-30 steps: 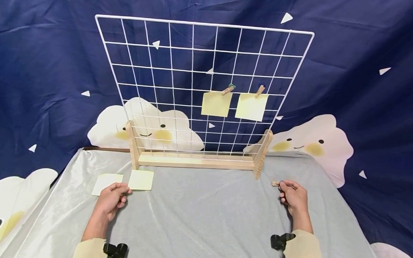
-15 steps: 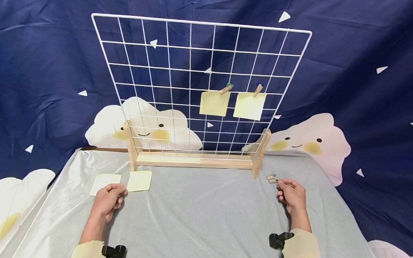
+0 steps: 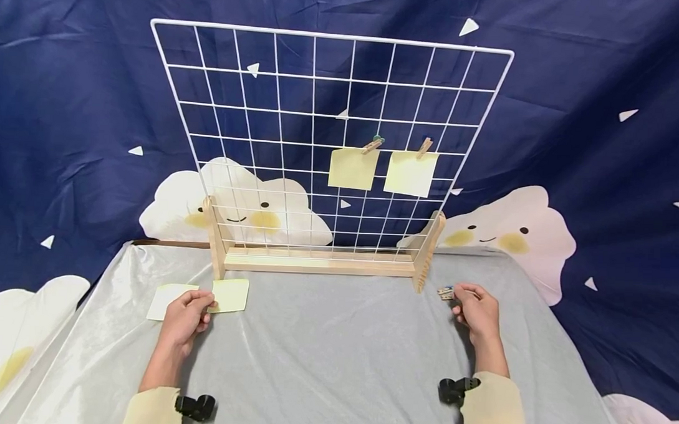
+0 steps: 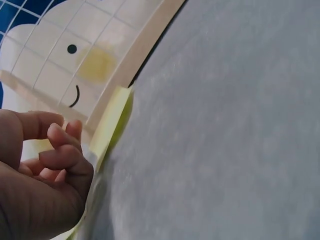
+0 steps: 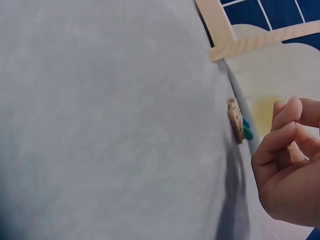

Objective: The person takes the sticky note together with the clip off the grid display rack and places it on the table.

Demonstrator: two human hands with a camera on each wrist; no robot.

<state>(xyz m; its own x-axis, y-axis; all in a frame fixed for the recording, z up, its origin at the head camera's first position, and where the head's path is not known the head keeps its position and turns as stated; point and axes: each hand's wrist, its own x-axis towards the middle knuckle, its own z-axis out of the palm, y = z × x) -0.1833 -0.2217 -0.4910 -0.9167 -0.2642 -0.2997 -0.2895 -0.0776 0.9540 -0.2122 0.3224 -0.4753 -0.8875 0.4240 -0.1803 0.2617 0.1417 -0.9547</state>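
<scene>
In the head view my left hand is at the left edge of a yellow sticky note, its fingers loosely bent. From the left wrist the same note shows beyond the fingers, with no paper visible between the fingertips. A paler sticky note lies partly under the left hand's outline. My right hand hovers with bent fingers by small wooden clothespins on the cloth. The right wrist view shows these clothespins, with blue and green parts, apart from the fingers.
A white wire grid stands upright in a wooden base. Two yellow notes hang on its right half: one note under a clothespin, the other likewise. Grey cloth covers the table before a blue curtain.
My right fingers have drawn away from a clothespin, leaving it beside another, then moved slightly back toward them. The left hand has shifted a little toward the grid.
</scene>
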